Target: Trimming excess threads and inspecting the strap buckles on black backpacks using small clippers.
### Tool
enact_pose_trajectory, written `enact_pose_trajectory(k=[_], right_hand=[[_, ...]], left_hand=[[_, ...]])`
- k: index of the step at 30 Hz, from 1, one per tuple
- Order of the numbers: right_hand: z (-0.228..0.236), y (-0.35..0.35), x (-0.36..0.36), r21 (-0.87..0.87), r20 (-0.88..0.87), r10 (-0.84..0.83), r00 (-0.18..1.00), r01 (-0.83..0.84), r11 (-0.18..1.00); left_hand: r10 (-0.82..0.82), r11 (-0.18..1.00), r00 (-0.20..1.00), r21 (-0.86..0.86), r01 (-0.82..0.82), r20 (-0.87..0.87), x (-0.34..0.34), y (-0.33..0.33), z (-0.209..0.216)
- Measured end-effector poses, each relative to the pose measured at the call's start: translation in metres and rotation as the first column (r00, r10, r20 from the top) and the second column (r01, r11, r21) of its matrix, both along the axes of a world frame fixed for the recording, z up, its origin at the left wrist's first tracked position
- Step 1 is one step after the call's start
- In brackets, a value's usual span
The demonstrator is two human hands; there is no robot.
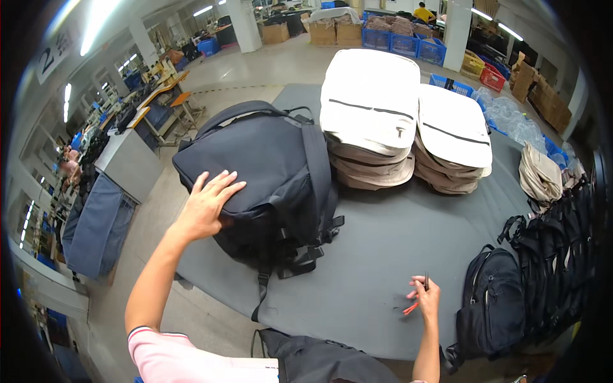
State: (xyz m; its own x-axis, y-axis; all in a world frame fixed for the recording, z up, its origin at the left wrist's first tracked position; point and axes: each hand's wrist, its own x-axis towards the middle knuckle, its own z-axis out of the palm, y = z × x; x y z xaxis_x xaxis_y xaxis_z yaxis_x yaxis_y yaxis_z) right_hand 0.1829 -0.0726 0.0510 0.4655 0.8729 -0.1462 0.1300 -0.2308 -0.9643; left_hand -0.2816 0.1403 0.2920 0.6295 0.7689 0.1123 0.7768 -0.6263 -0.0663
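A large dark navy backpack (268,150) lies at the left of the grey table (377,255), its black straps and buckles hanging toward me. My left hand (207,207) rests on its near left side, fingers spread and holding nothing. Above the table's right part, my right hand (426,299) is closed on a small tool with red handles (410,309) and a dark end, which looks like small scissors. Part of the tool is hidden by the fingers. Farther back stand two stacks of cream backpacks, a taller one (367,102) and a lower one (453,121).
A row of black backpacks (491,300) lines the table's right edge, with a beige bag (539,175) behind it. Clear plastic bags (517,118) fill blue crates beyond the table. A grey cabinet (131,166) stands at left. One person in yellow (423,13) is far back.
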Motion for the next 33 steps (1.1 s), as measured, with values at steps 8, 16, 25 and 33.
enact_pose_trajectory(k=[8, 16, 25, 33], right_hand=[[0.064, -0.003, -0.036, 0.018, -0.033, 0.102, 0.994, -0.102, 0.995], [0.108, 0.006, 0.027, 0.345, -0.300, -0.331, 0.895, 0.425, 0.837], [-0.009, 0.037, 0.054, -0.054, 0.653, -0.080, 0.753, 0.152, 0.987], [-0.007, 0.016, -0.013, -0.054, 0.297, -0.142, 0.944, 0.165, 0.985]], left_hand=[[-0.392, 0.780, 0.880, 0.603, 0.165, 0.267, 0.037, -0.045, 0.029], [-0.426, 0.899, 0.833, 0.067, 0.432, 0.354, 0.115, -0.183, -0.124], [-0.239, 0.142, 0.928, -0.935, 0.325, 0.286, 0.225, -0.196, -0.188], [-0.257, 0.899, 0.745, -0.131, 0.418, 0.615, 0.312, -0.015, -0.179]])
